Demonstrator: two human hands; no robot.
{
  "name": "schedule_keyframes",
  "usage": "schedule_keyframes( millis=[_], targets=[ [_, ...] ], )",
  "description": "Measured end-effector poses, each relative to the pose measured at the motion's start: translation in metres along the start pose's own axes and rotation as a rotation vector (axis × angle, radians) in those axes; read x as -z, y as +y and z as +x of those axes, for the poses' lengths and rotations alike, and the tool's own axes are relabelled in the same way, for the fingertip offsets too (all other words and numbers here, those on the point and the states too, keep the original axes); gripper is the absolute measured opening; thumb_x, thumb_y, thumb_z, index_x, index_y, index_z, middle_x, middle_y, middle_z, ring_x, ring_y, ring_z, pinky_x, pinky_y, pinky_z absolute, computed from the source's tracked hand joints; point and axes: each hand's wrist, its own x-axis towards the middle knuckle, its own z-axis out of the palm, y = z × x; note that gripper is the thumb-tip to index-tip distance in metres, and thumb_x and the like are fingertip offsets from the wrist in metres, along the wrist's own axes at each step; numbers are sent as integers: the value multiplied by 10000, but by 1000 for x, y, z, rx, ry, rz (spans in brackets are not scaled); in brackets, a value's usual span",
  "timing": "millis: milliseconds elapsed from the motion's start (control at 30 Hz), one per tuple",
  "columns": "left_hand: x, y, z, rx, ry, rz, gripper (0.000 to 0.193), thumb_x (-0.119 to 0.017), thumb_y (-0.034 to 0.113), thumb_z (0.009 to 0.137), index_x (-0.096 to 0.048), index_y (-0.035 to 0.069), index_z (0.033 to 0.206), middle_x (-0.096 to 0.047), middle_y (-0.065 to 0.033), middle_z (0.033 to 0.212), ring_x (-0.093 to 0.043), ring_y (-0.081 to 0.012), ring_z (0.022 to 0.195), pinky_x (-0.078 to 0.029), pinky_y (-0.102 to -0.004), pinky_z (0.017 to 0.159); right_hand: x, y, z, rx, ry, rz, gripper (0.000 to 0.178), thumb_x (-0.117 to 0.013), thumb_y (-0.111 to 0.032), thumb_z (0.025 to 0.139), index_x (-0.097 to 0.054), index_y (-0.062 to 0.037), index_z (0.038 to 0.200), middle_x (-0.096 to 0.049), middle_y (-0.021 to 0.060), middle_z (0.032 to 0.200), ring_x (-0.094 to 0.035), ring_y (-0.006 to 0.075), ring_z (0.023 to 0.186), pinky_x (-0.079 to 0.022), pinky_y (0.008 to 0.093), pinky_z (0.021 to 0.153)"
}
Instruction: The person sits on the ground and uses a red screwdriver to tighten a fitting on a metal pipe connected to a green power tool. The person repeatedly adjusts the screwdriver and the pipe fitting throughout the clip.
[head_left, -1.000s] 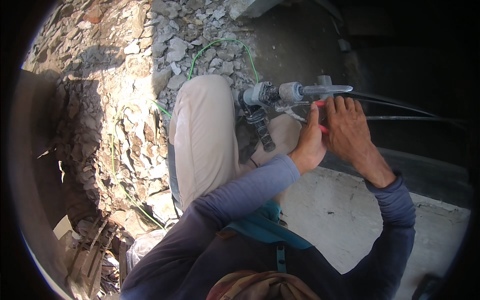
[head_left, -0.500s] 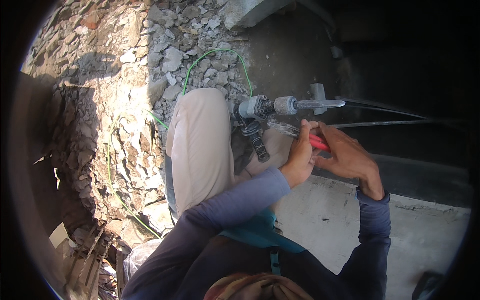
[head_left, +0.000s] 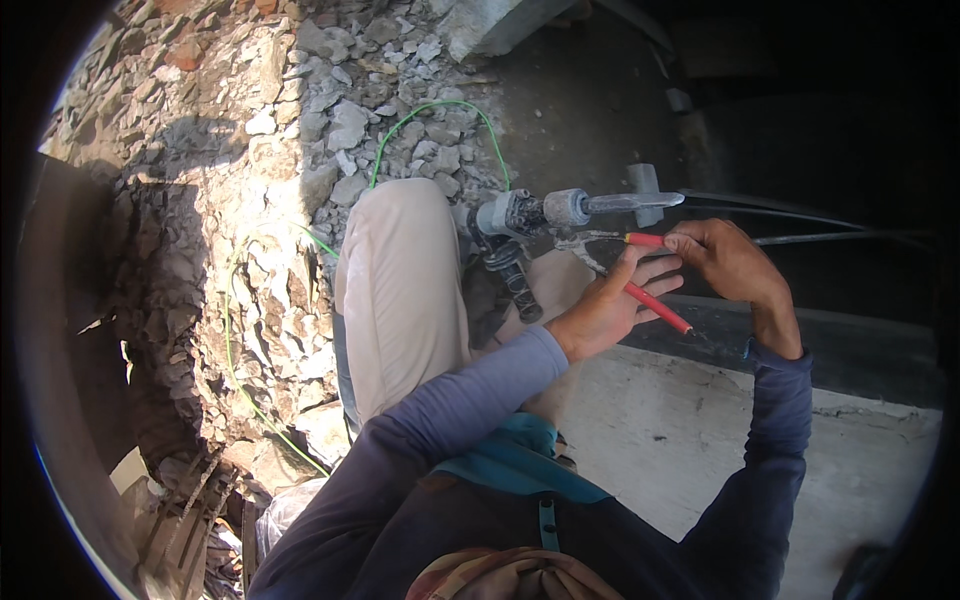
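A pair of pliers (head_left: pixel 662 309) with red handles is spread wide between my hands. My left hand (head_left: pixel 600 312) has one handle under its thumb, its fingers reaching out behind it. The end of the other handle is pinched in my right hand (head_left: pixel 735 258). The grey, dusty jaws point left, close beside a power hammer (head_left: pixel 497 217); whether they grip anything cannot be made out. The hammer lies by my knee, and its chisel (head_left: pixel 635 202) points right. A black side handle (head_left: pixel 520 295) sticks out toward me.
Broken stone and rubble (head_left: pixel 345 125) cover the ground ahead and left. A green cable (head_left: pixel 232 345) loops over it. To my right runs a pale concrete ledge (head_left: pixel 650 410). Thin rods (head_left: pixel 800 213) and a small grey block (head_left: pixel 646 185) lie near the chisel tip.
The pliers' handles, bunched together between my hands before, are now spread apart. My right hand has moved up and right with one handle; my left hand keeps the other.
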Motion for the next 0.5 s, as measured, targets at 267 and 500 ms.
schedule_keyframes(
  millis=[267,500],
  targets=[
    [0,6,0,-59,53,134,830,-297,730,1135,-111,262,1795,-278,-111,1819,-284,-291,1670,-201,-587,1318,12,2,19,142,27,-12,319,-652,-273,1114,-787,7,1187,-793,225,990,-763,353,894,-562,460,820],
    [2,7,-1,-75,76,142,832,-296,734,1131,-101,274,1796,-275,-94,1820,-288,-272,1665,-210,-562,1321,16,-19,22,73,3,-39,328,-668,-295,1107,-801,-20,1229,-816,210,1042,-786,345,938,-578,452,851]
  ],
)
